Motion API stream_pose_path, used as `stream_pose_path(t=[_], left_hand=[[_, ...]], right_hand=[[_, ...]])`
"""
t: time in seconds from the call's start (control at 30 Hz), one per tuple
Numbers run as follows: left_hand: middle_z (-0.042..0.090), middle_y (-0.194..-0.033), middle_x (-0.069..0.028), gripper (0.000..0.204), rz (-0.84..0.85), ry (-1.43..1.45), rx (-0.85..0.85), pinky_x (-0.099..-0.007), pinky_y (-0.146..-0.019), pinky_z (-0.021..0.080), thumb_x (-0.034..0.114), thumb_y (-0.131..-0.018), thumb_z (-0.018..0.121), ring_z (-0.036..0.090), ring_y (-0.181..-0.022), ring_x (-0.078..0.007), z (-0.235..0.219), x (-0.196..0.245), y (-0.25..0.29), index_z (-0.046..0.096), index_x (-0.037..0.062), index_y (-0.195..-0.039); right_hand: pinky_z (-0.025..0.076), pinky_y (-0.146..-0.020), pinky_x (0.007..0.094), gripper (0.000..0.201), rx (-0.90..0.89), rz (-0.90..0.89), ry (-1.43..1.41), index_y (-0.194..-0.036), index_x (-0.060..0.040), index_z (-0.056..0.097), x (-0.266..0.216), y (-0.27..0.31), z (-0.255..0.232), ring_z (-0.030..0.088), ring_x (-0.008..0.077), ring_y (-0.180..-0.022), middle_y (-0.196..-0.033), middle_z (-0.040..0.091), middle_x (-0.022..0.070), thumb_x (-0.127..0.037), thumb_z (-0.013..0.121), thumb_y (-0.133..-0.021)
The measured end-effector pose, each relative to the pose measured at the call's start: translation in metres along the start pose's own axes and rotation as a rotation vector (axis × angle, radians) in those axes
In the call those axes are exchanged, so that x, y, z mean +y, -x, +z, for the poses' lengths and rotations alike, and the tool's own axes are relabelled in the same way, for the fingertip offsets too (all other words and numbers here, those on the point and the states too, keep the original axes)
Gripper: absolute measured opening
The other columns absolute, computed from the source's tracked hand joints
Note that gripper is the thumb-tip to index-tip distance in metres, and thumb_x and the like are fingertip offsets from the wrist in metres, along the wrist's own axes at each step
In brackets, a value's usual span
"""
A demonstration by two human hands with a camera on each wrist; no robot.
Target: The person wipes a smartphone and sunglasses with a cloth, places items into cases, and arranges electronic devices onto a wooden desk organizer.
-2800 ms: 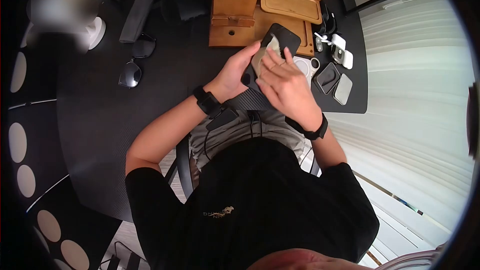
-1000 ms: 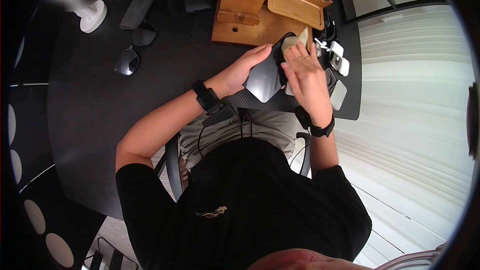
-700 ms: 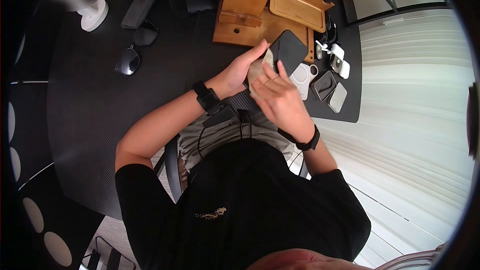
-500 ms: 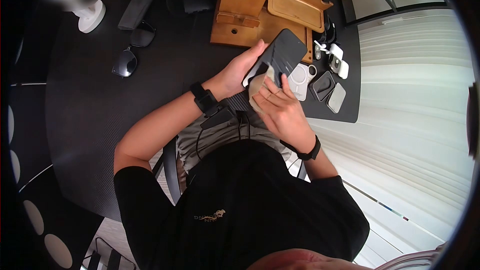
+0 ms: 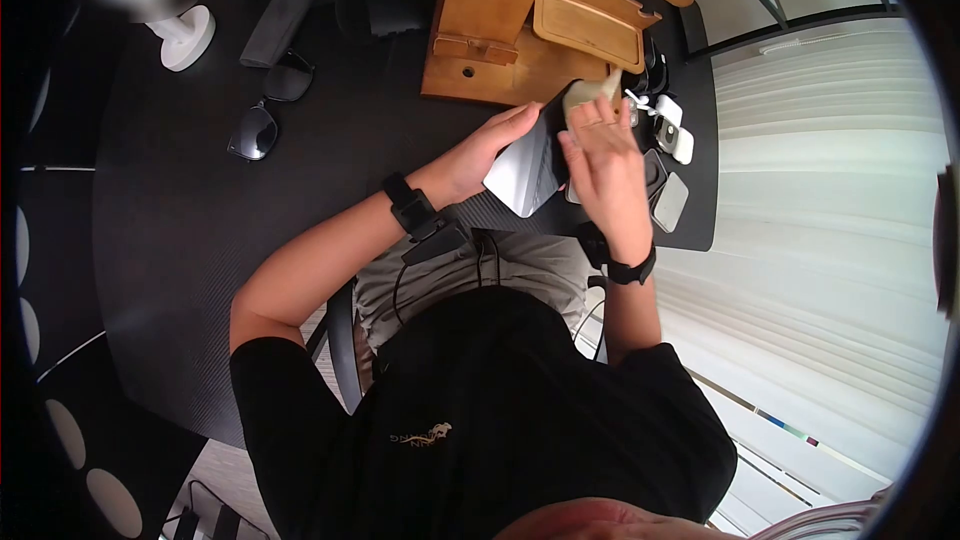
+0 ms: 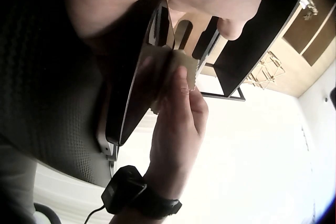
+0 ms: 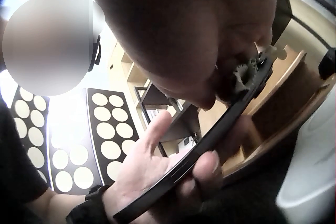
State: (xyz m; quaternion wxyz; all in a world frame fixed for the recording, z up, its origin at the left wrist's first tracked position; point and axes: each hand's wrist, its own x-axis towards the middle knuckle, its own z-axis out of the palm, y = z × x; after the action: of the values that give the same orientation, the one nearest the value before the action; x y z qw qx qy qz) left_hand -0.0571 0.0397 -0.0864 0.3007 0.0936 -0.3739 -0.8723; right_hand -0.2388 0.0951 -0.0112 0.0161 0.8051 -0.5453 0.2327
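Observation:
A black smartphone (image 5: 520,168) is gripped by my left hand (image 5: 468,155), its thumb along one long edge and fingers under the back. Light glare lies on the near end of the screen. My right hand (image 5: 612,165) lies over the far part of the screen, fingers straight, pressing a beige wiping cloth (image 5: 582,93) against the glass. In the left wrist view the cloth (image 6: 186,67) has a jagged edge and bends under the fingertips. The right wrist view shows the phone (image 7: 184,167) edge-on, with a crumpled bit of cloth (image 7: 242,75) below the right fingers.
A wooden desk organizer (image 5: 500,70) stands beyond the hands on the black desk (image 5: 330,155). To the left lie sunglasses (image 5: 262,120) and a grey case (image 5: 285,15). Earbud cases (image 5: 675,130) and an opened small box (image 5: 670,202) lie right. A white stand base (image 5: 188,38) is far left.
My right hand has swept the cloth from the phone's near end to its far end. The phone has turned in my left hand, and its near end now shows bright glare.

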Motion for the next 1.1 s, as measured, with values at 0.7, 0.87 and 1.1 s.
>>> stream_pose_path(t=[0.7,0.87,1.1], left_hand=[[0.047,-0.15,-0.0123,0.073,-0.022,0.103,0.075,-0.0335,-0.114,0.039,0.054,-0.109,0.028,0.049,-0.135,-0.0184,0.007,0.007,0.001,0.03,-0.0037,-0.154],[0.047,-0.15,-0.0111,0.072,-0.037,0.114,0.067,-0.0329,-0.113,0.04,0.053,-0.109,0.03,0.05,-0.134,-0.0175,0.01,0.01,0.002,0.03,-0.0026,-0.154],[0.05,-0.148,-0.0099,0.07,-0.042,0.148,0.056,-0.0325,-0.11,0.042,0.053,-0.109,0.031,0.052,-0.131,-0.0167,0.003,0.003,0.0,0.032,-0.0009,-0.153]], right_hand=[[0.027,-0.119,0.0589,0.035,-0.228,-0.08,-0.142,-0.119,0.0028,0.069,-0.03,0.058,-0.001,0.055,0.0387,-0.132,-0.125,0.068,0.0183,-0.008,0.071,-0.086],[0.026,-0.119,0.0584,0.032,-0.185,-0.026,-0.115,-0.119,0.0046,0.068,-0.025,0.048,-0.007,0.056,0.0398,-0.13,-0.123,0.068,0.0193,-0.007,0.069,-0.089],[0.03,-0.117,0.0585,0.033,-0.159,-0.021,-0.067,-0.12,0.0036,0.067,-0.025,0.045,-0.005,0.054,0.0379,-0.133,-0.126,0.067,0.02,-0.011,0.068,-0.091]])
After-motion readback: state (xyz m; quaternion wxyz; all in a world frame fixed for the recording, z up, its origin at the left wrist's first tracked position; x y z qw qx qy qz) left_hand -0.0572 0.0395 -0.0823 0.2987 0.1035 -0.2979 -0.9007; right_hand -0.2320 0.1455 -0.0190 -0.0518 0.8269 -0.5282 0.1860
